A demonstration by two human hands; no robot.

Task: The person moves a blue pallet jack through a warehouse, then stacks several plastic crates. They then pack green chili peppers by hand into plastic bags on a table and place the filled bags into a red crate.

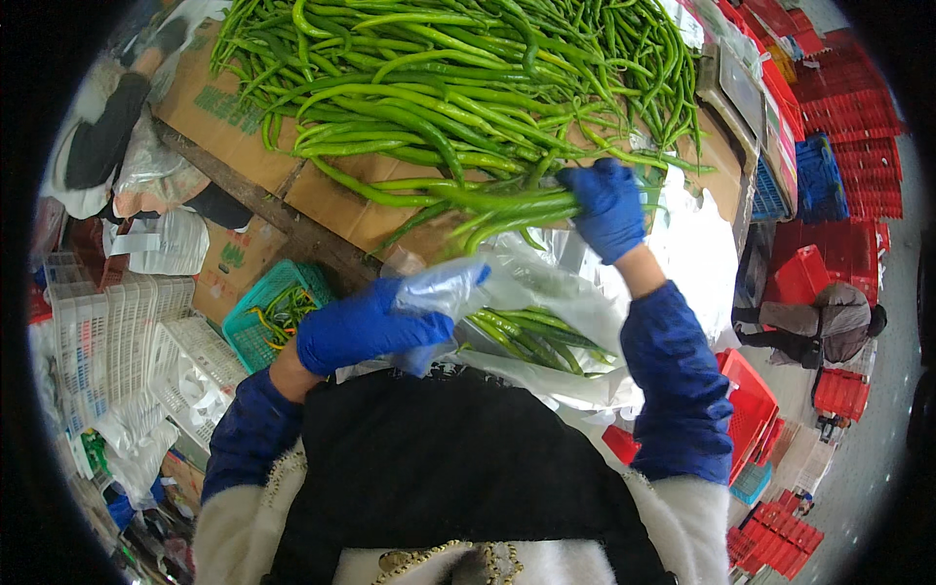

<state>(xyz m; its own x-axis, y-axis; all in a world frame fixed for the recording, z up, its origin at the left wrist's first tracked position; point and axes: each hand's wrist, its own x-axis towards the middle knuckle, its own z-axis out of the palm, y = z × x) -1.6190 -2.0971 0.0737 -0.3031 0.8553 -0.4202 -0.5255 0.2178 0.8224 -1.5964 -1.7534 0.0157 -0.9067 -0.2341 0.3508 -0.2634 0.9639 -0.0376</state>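
Both my hands wear blue gloves. A bunch of long green chili peppers is gripped by its ends in my right hand, above the table's near edge. My left hand holds the rim of a clear plastic bag, its fingers partly covered by the film. Several green peppers lie inside or under the film in front of my chest; the bag's lower part is hard to make out. Beyond my hands spreads a large heap of green chili peppers on flattened cardboard.
A weighing scale stands at the table's right end. White plastic bags lie beside my right forearm. On the left are a teal basket with small peppers and white crates. Another person is at the left; someone is among red crates.
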